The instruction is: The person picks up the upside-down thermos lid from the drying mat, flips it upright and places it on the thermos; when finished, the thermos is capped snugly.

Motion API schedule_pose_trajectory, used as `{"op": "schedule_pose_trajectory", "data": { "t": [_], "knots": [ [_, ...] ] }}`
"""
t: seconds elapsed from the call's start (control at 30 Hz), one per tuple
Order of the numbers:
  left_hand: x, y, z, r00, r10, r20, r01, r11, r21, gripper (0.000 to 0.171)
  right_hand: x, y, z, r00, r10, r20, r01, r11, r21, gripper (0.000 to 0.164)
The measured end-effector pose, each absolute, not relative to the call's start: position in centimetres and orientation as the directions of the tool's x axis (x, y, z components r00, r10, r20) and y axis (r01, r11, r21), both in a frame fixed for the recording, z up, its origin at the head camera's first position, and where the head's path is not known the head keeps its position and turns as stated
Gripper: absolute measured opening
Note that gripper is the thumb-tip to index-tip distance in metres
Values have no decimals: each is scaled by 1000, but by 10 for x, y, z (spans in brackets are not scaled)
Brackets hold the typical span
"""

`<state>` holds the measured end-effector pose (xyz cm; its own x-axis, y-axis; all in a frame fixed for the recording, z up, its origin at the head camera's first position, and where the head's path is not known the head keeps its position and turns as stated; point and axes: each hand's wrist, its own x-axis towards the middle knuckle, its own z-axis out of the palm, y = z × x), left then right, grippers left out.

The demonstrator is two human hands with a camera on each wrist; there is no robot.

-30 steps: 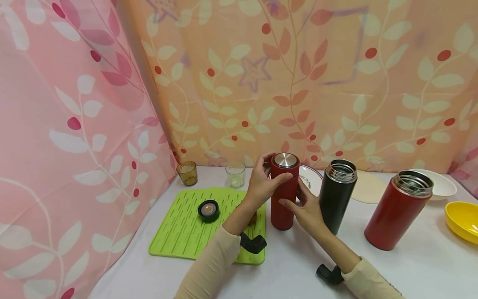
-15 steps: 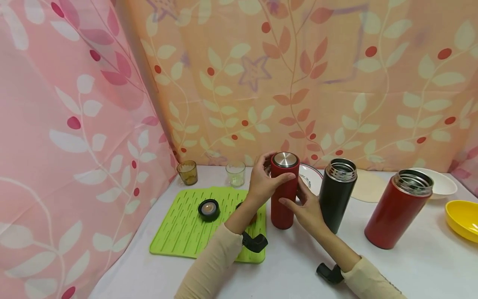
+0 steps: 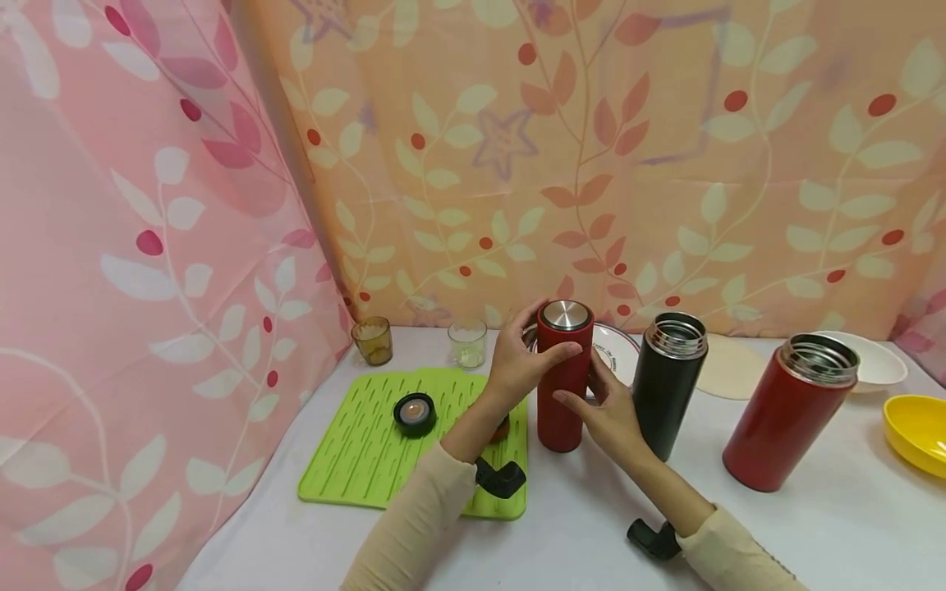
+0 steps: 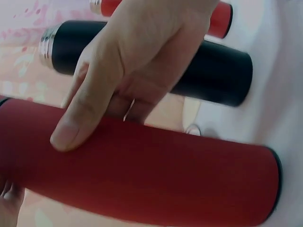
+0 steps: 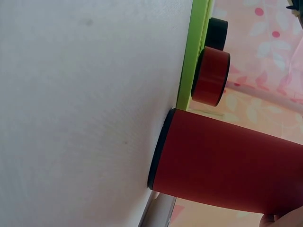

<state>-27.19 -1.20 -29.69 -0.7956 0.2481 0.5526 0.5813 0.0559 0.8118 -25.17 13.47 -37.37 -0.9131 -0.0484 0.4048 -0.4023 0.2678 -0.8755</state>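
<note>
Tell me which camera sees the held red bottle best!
The head view: it shows the held red bottle from shiny top to base. The left wrist view cuts off its top; the right wrist view shows just its lower part.

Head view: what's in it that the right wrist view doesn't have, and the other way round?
Only head: amber glass, clear glass, yellow bowl, black bottle and open red bottle. Only right wrist: the red lid unblocked; in the head view the left forearm mostly hides it. Both: the closed red bottle, green mat and black lid.
</note>
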Motion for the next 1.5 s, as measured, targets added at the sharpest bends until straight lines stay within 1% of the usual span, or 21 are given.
{"op": "schedule_pose_trajectory", "data": {
  "t": [0.1,0.17,0.23,0.33,0.43,0.53,0.6,0.73,0.83,0.9,1.07,1.13,1.27,1.37,1.5],
  "knots": [
    [-273,-6,-301,-818,170,549,569,110,815,70,-259,137,-383,-916,-49,398,-396,268,-878,82],
    [-273,-5,-301,-827,153,541,557,91,826,65,-258,137,-384,-919,-46,392,-390,257,-884,81],
    [-275,-6,-304,-819,167,548,562,47,826,62,-258,137,-384,-915,-47,401,-399,252,-881,81],
    [-268,-12,-298,-804,221,552,560,-29,828,57,-258,137,-383,-905,-44,423,-420,243,-874,81],
    [-274,-16,-304,-781,256,570,568,-87,818,54,-259,137,-384,-901,-40,432,-428,237,-872,80],
    [-282,-15,-311,-780,253,572,566,-105,818,54,-260,137,-385,-906,-39,421,-417,247,-875,80],
    [-285,-12,-315,-783,234,576,570,-98,816,56,-260,138,-386,-911,-37,410,-405,254,-878,80],
    [-285,-6,-314,-810,163,563,566,-32,824,63,-260,138,-387,-914,-38,405,-400,258,-879,80],
    [-283,-4,-313,-820,132,557,563,9,826,62,-260,137,-385,-911,-43,409,-406,255,-877,80],
    [-283,-5,-313,-812,142,566,571,-1,821,59,-258,136,-383,-910,-45,411,-409,249,-878,80],
    [-284,-10,-313,-771,209,602,603,-65,795,53,-251,134,-371,-901,-44,432,-430,227,-874,79],
    [-283,-10,-313,-766,212,606,606,-71,792,53,-250,134,-369,-903,-43,428,-426,230,-875,80],
    [-283,-5,-315,-788,170,591,598,-13,801,65,-254,137,-376,-917,-37,398,-393,252,-884,80],
    [-283,0,-315,-811,121,572,580,34,814,73,-258,138,-382,-917,-38,397,-392,259,-883,81],
    [-282,3,-316,-827,86,556,559,20,829,64,-259,138,-384,-912,-44,407,-404,255,-879,81]
  ]
}}
